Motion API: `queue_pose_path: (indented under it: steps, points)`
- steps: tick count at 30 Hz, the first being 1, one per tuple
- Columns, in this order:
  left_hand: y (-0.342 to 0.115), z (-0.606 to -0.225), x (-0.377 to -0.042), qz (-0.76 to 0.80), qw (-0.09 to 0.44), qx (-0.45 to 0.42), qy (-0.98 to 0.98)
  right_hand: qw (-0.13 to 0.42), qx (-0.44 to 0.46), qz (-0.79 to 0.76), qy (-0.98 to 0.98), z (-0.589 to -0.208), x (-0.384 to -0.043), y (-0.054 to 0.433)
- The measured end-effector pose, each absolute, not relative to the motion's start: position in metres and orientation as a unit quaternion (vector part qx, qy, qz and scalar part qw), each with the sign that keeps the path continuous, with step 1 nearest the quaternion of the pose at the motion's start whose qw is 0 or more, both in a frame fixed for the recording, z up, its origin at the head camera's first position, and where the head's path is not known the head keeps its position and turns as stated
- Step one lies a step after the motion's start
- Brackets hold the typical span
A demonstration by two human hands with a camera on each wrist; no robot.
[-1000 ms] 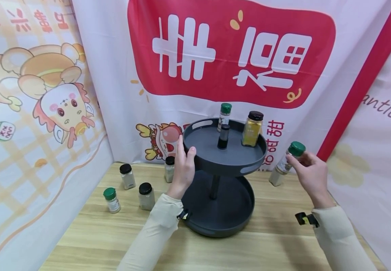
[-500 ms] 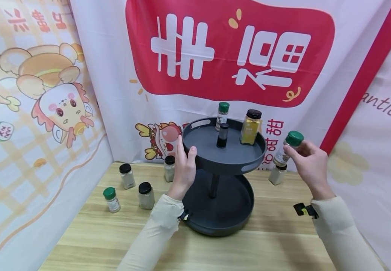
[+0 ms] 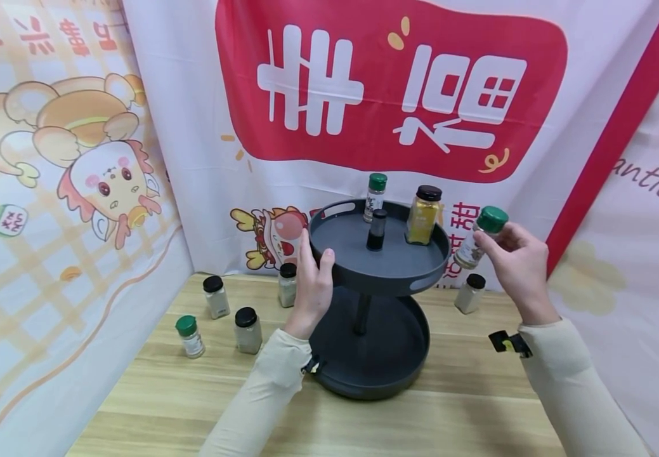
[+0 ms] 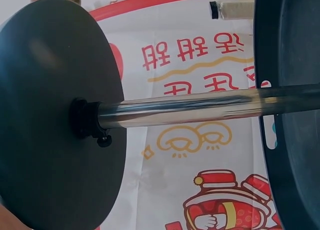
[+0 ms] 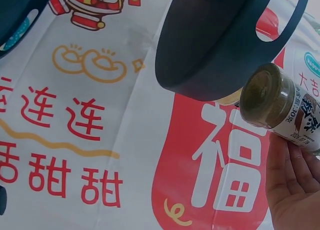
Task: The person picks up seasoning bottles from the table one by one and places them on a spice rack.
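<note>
The right hand (image 3: pixel 519 266) pinches a green-capped spice jar (image 3: pixel 469 252) between thumb and fingers, tilted in the air just right of the upper tray (image 3: pixel 398 263) of a dark grey two-tier stand. The left hand (image 3: pixel 311 292), fingers straight and thumb apart, rests against that tray's left side. On the tray stand a yellow-filled jar (image 3: pixel 422 222), a small dark bottle (image 3: pixel 376 231) and a second green-capped jar (image 3: pixel 373 204). Below is the lower tray (image 3: pixel 386 365). On the wooden table (image 3: pixel 455 393), a black-capped jar (image 3: pixel 469 295) stands to the right; four more jars (image 3: pixel 247 333) stand to the left.
</note>
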State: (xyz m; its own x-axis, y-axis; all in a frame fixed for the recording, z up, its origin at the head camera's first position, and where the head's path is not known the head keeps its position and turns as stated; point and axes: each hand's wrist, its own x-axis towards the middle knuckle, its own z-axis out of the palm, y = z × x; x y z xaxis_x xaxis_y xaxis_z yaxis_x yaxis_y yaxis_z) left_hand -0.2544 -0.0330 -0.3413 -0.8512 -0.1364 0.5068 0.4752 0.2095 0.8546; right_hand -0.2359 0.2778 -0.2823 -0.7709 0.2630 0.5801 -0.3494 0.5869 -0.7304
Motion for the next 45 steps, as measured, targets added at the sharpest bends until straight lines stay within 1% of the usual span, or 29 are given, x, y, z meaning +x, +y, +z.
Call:
queue_pose_path:
  steps: [18,23,29,40,45]
  points:
    - [-0.023,-0.344,-0.252,-0.606,0.286,-0.104,-0.735,0.339,0.053,0.458,-0.82,-0.272,-0.244,0.273]
    - [-0.022,-0.345,-0.252,-0.606,0.286,-0.101,-0.735,0.34,0.062,0.457,-0.82,-0.271,-0.247,0.269]
    - [-0.026,-0.342,-0.257,-0.629,0.269,-0.104,-0.722,0.332,0.076,0.452,-0.824,-0.265,-0.249,0.26]
    - [-0.042,-0.33,-0.274,-0.676,0.199,-0.096,-0.703,0.315,0.082,0.446,-0.834,-0.262,-0.253,0.25]
    - [-0.045,-0.327,-0.281,-0.69,0.179,-0.103,-0.694,0.31,0.082,0.45,-0.834,-0.261,-0.253,0.247]
